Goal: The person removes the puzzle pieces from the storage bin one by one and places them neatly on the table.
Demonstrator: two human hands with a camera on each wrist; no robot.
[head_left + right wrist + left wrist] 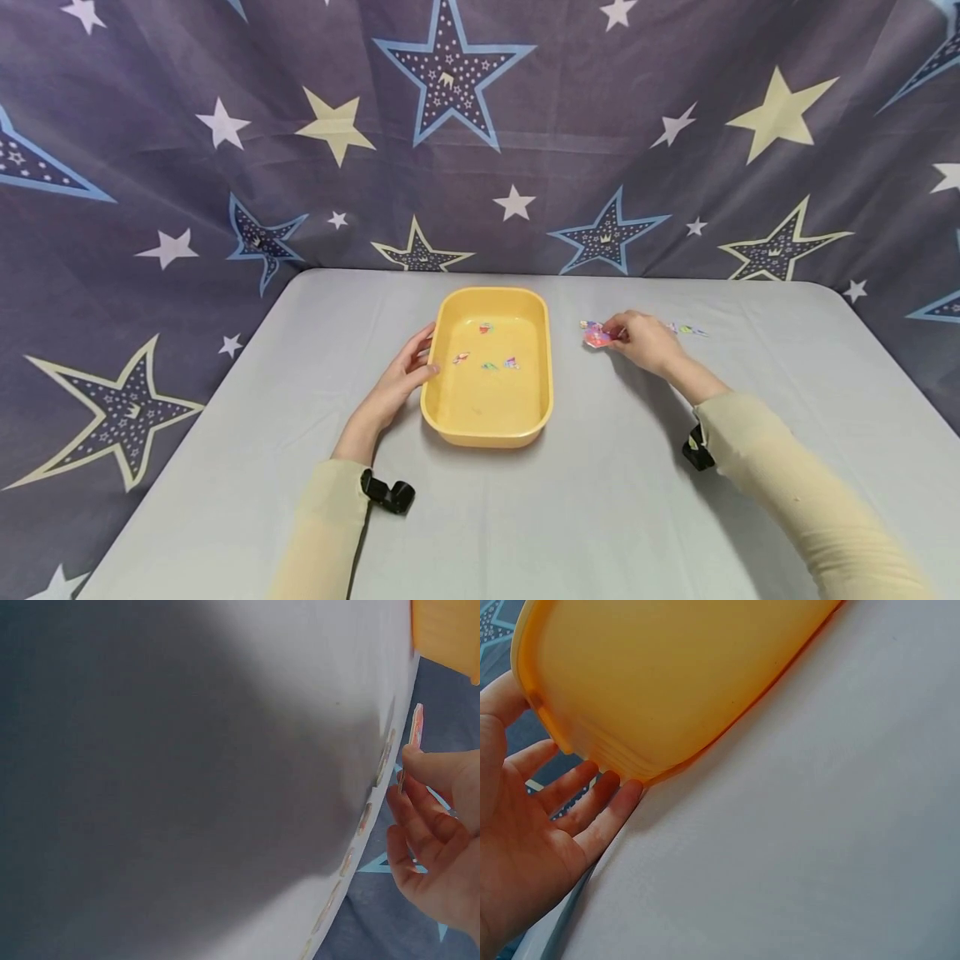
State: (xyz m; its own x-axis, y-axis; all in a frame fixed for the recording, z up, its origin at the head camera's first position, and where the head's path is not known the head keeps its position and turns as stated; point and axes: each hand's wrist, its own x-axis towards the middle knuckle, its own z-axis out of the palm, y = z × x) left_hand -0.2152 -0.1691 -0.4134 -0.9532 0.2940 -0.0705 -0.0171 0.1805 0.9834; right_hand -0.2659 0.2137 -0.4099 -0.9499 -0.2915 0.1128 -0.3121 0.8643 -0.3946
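Note:
A yellow rectangular tray (487, 410) stands on the table, with several small colourful flat cutouts on its floor. My left hand (401, 379) holds its left side, thumb over the rim and fingers against the outer wall. In the left wrist view those fingers (615, 814) meet the tray's side (667, 682). Right of the tray, my right hand (643, 340) pinches a thin red and purple cutout (597, 337) between thumb and fingers. The right wrist view has this cutout (417, 724) edge-on, above the tabletop. Beneath and beside that hand lie more cutouts (688, 330), some partly hidden by it.
A light grey cloth covers the table (480, 517). Behind it hangs a dark curtain (465, 183) with star patterns, close along the back edge. Black wrist cameras sit on the left sleeve (322, 517) and the right sleeve (795, 492).

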